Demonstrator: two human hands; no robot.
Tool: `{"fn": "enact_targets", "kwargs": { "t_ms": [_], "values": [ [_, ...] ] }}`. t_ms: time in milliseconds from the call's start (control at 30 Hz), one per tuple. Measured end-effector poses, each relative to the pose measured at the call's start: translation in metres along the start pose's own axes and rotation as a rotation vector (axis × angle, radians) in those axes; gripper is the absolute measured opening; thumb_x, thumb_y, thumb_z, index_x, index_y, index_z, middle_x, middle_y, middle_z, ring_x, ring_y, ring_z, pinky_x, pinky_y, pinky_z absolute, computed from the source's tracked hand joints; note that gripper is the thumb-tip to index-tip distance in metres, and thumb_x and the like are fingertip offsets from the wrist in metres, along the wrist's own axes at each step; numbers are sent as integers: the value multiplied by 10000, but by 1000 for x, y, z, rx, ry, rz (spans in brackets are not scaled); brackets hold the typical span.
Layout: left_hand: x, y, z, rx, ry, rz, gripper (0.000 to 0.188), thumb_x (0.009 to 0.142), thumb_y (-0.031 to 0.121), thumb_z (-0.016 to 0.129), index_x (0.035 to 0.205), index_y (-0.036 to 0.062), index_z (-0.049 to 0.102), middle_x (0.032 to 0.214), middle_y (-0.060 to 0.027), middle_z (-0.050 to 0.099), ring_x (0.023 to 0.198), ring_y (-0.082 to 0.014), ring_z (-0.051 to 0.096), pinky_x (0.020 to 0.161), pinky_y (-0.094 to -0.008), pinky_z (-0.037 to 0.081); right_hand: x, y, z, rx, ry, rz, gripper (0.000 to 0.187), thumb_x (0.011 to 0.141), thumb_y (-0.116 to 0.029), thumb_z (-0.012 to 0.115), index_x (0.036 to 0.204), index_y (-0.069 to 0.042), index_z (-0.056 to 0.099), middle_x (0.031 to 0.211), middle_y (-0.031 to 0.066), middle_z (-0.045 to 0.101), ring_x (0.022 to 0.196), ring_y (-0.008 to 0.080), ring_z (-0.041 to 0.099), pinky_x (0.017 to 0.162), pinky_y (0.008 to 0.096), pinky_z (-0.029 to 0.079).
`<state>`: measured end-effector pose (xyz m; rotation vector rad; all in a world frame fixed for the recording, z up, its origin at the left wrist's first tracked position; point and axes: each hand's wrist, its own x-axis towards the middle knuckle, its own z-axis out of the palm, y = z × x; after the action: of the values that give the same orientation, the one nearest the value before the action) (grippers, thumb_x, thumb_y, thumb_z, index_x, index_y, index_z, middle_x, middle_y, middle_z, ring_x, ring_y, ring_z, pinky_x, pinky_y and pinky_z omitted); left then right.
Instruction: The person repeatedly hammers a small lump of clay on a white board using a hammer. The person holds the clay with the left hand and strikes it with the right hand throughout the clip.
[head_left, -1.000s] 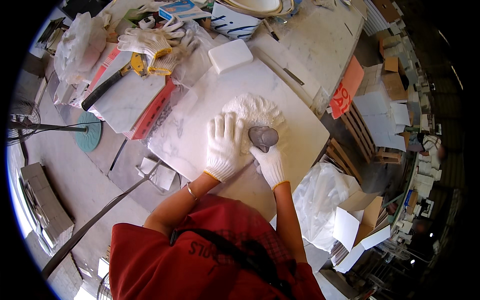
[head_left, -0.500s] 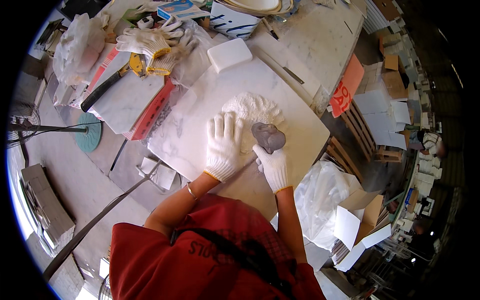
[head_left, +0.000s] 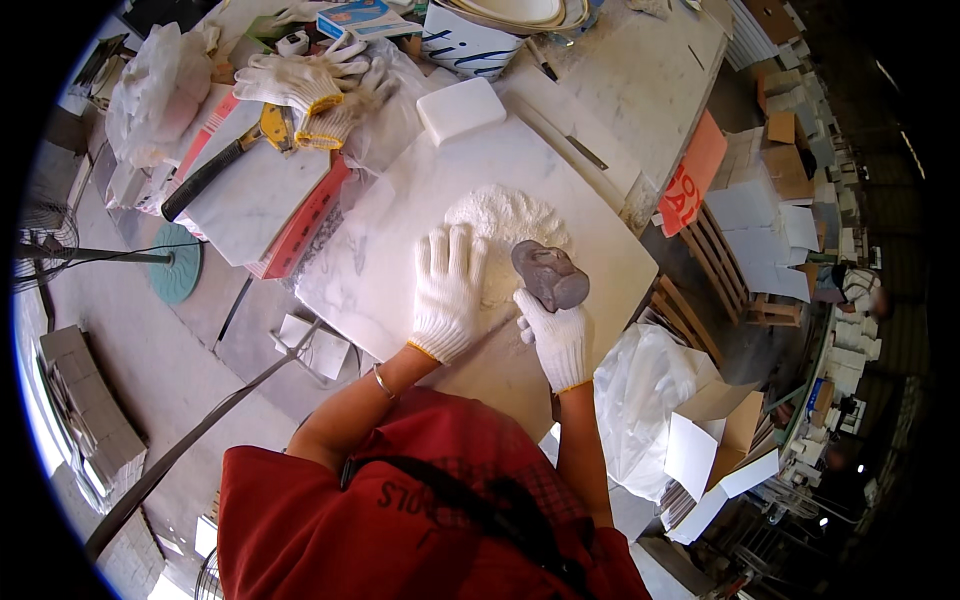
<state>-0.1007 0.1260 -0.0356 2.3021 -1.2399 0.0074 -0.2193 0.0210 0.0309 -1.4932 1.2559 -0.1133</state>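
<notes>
A white knitted glove with a yellow cuff edge covers my left hand (head_left: 448,295). It lies flat on the marble slab (head_left: 365,275), fingers stretched out, at the left side of a heap of white powder (head_left: 505,215). My right hand (head_left: 556,345), gloved alike, is closed on a dark brown-grey lump (head_left: 550,276) with a smooth, grooved surface. The lump sits at the right edge of the powder, and my thumb presses its near side. My other right fingers are partly hidden, and whether the lump touches the slab I cannot tell.
A white rounded block (head_left: 461,110) rests on the slab's far part. Spare gloves (head_left: 300,85) and a black-handled yellow tool (head_left: 230,155) lie at the far left. A thin dark blade (head_left: 586,151) lies beyond the slab. Right of the table are a plastic bag (head_left: 645,400) and an open carton (head_left: 725,440).
My right hand has shifted a little to the right with the lump, which is turned and shows more of its surface. My left hand has stayed in place.
</notes>
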Motion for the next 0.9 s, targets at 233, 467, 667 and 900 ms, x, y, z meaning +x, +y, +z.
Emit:
{"fn": "enact_targets", "kwargs": {
  "t_ms": [233,467,667,900],
  "values": [
    [1,1,-2,-42,43,10,845,707,506,826,1316,-21,568,1395,-248,489,1290,-448,452,1096,-580,358,21,5,-2,180,-175,243,312,922,-190,800,1146,-80,615,709,61,629,456,111,528,412,285,409],
    [1,3,-7,-33,33,6,813,709,488,826,1301,-8,571,1389,-241,496,1278,-444,458,1090,-572,363,-18,-15,-13,194,16,-45,312,923,-219,819,1113,-15,679,762,89,696,531,119,609,483,256,484],
    [3,2,5,36,55,11,761,715,472,815,1264,2,575,1388,-238,495,1276,-452,456,1084,-567,370,36,29,8,68,-147,127,282,912,-199,794,1081,-42,631,691,58,626,466,142,556,411,287,412],
    [-3,-1,3,-65,48,3,805,734,520,814,1302,2,572,1386,-239,492,1290,-452,451,1095,-579,359,-13,-27,-13,128,-65,70,218,914,-156,807,1033,-45,662,710,18,619,513,100,553,444,259,430]
  ]
}}
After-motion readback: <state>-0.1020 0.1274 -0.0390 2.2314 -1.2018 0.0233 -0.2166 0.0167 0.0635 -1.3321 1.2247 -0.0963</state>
